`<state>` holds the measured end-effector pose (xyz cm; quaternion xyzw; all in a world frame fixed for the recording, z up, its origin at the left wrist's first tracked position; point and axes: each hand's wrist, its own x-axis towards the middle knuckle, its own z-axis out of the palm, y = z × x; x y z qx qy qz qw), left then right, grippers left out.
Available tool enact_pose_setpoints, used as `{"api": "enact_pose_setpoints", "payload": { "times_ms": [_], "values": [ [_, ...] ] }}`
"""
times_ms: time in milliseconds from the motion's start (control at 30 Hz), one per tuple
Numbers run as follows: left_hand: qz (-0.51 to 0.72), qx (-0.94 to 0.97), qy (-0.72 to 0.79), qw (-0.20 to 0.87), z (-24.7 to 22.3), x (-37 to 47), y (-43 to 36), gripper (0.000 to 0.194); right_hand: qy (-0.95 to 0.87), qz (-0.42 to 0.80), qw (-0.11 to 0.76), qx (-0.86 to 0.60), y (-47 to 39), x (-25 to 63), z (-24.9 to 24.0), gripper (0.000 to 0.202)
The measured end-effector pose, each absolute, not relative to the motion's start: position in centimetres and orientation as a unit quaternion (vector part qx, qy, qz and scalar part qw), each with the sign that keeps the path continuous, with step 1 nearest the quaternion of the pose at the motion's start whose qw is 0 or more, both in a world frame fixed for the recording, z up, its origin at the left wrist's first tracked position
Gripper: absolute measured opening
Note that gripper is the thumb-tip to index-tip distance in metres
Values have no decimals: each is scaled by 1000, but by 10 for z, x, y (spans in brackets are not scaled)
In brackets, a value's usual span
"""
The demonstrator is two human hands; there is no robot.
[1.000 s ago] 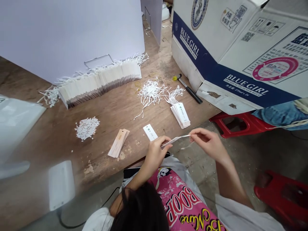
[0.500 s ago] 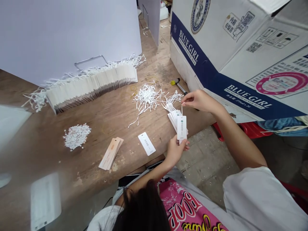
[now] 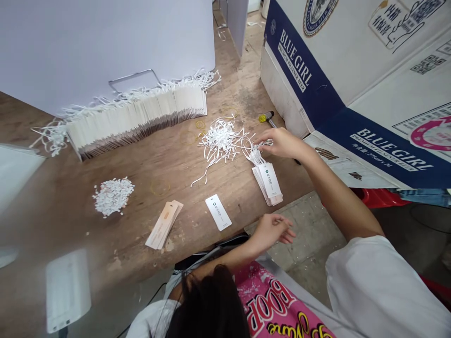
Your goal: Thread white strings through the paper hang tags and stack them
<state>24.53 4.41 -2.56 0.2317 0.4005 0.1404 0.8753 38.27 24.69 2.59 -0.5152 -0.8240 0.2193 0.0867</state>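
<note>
At the table's right edge lies a stack of white hang tags (image 3: 272, 182) with white string loops spread above it. My right hand (image 3: 280, 142) is over those loops, its fingertips closed on a white string (image 3: 256, 155). Below the stack, my left hand (image 3: 273, 230) hovers off the table edge with loosely bent fingers apart and nothing in them. A single white tag (image 3: 218, 212) lies flat to the left of the stack. Behind it is a tangled heap of loose white strings (image 3: 220, 140).
A long row of strung tags (image 3: 141, 119) stands at the back against a pale panel (image 3: 105, 42). Orange-printed tags (image 3: 164, 225) and a pile of small white bits (image 3: 113, 196) lie left. A yellow-tipped hammer (image 3: 267, 116) rests by the large beer carton (image 3: 324, 108).
The tag held between both hands now lies on the stack. My left hand has let go and moved down and right; my right hand has shifted slightly left. The view has shifted a little.
</note>
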Motion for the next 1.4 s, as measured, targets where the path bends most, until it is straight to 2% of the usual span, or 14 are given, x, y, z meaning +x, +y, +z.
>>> {"api": "enact_pose_setpoints", "payload": {
  "times_ms": [133, 200, 267, 333, 400, 433, 500, 667, 1000, 1400],
  "values": [
    [87, 325, 355, 872, -14, 210, 31, 28, -821, 117, 224, -513, 223, 378, 39, 44],
    [107, 429, 367, 819, -4, 176, 29, 26, -796, 86, 284, -528, 197, 366, 47, 40],
    [163, 502, 464, 711, 4, 134, 30, 28, -775, 85, 329, -533, 163, 346, 47, 33],
    [244, 556, 610, 510, 6, 87, 33, 27, -807, 143, 304, -485, 124, 319, 33, 29],
    [291, 579, 713, 268, 0, 41, 38, 27, -863, 178, 222, -418, 86, 291, 8, 35],
    [282, 584, 738, 186, -5, 21, 39, 28, -886, 184, 187, -382, 69, 279, -6, 41],
    [239, 591, 762, 115, -16, -13, 42, 32, -903, 176, 151, -361, 41, 262, -32, 43],
    [235, 583, 761, 160, -36, -47, 41, 26, -905, 118, 191, -360, 5, 258, -52, 36],
    [301, 554, 758, 168, -32, -45, 33, 24, -768, 34, 396, -502, 1, 233, -27, 44],
    [332, 559, 753, 98, -40, -37, 25, 22, -687, 10, 470, -554, 4, 201, -16, 42]
  ]
}}
